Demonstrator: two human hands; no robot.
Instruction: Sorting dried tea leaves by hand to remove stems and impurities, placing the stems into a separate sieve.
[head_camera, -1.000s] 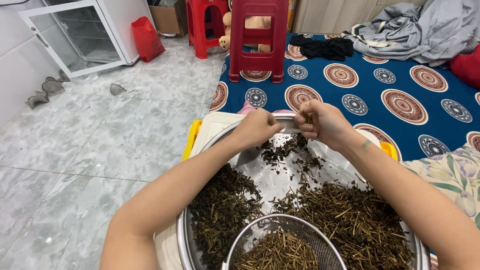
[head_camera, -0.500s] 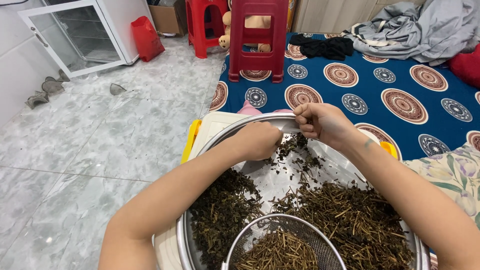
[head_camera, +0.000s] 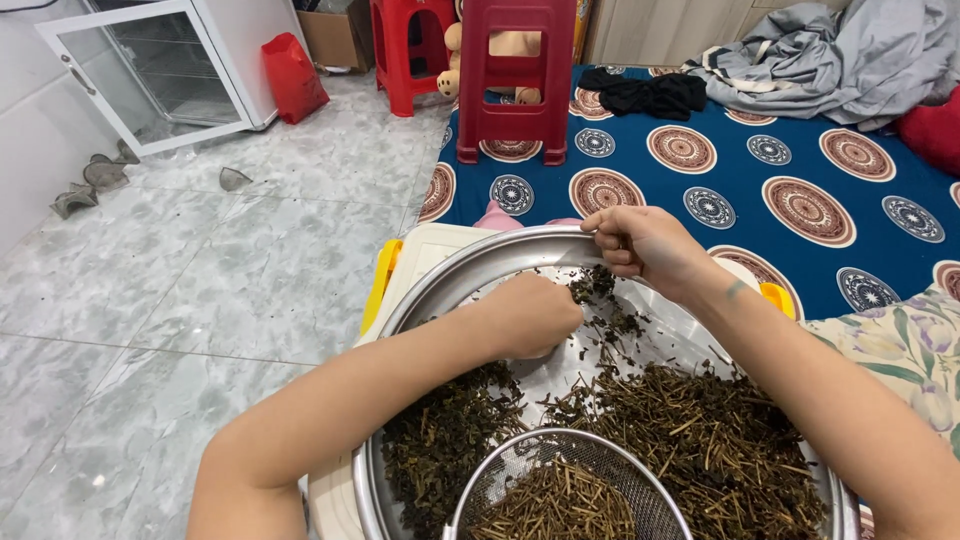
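I logged left hand (head_camera: 530, 315) clenched, knuckles down in dried herb (head_camera: 600, 300) | right hand (head_camera: 645, 245) pinching herb bits above | herb lay inside steel basin (head_camera: 470, 275) | sieve (head_camera: 560, 490) nearest me.

- Bright, even light fills the room, with no single source in view.
- Soft glare sits on the glossy marble floor (head_camera: 180, 300) and on the rim of the steel basin (head_camera: 470, 275).
- Shadows under the forearms stay faint.
- Focus is sharp throughout; wide-angle bending shows at the edges.
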